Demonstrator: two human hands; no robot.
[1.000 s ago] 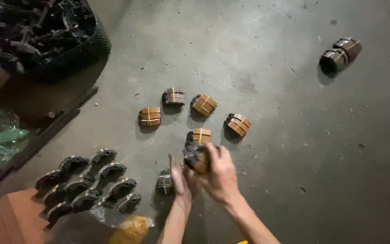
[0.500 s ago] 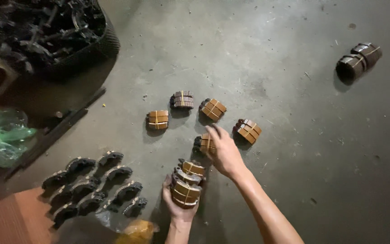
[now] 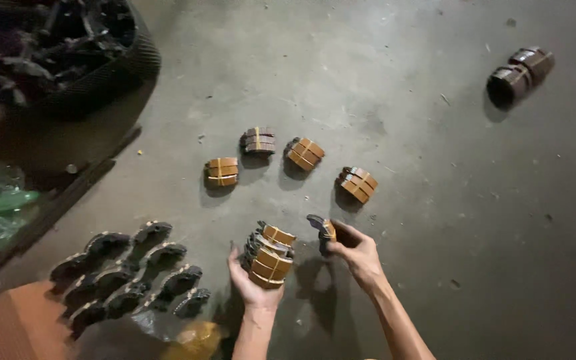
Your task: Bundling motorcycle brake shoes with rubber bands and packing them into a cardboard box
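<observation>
A strapped bundle of brake pads [image 3: 269, 257] is being cradled above the concrete floor [image 3: 435, 200] in the left hand [image 3: 253, 283], fingers curled beneath it. A smaller bundle [image 3: 321, 230] is being gripped by the right hand [image 3: 361, 257], just beside it. Four more bundles [image 3: 301, 153] are lying beyond, loose dark pads [image 3: 135, 267] to the left.

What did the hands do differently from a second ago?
A second ago both hands were together over one bundle on the floor. Now the left hand has lifted a stack of banded brown blocks, and the right hand has picked up another bundle that stood on the floor half a second ago. The four bundles farther out, the dark curved pieces and the distant dark pair stayed put.
</observation>
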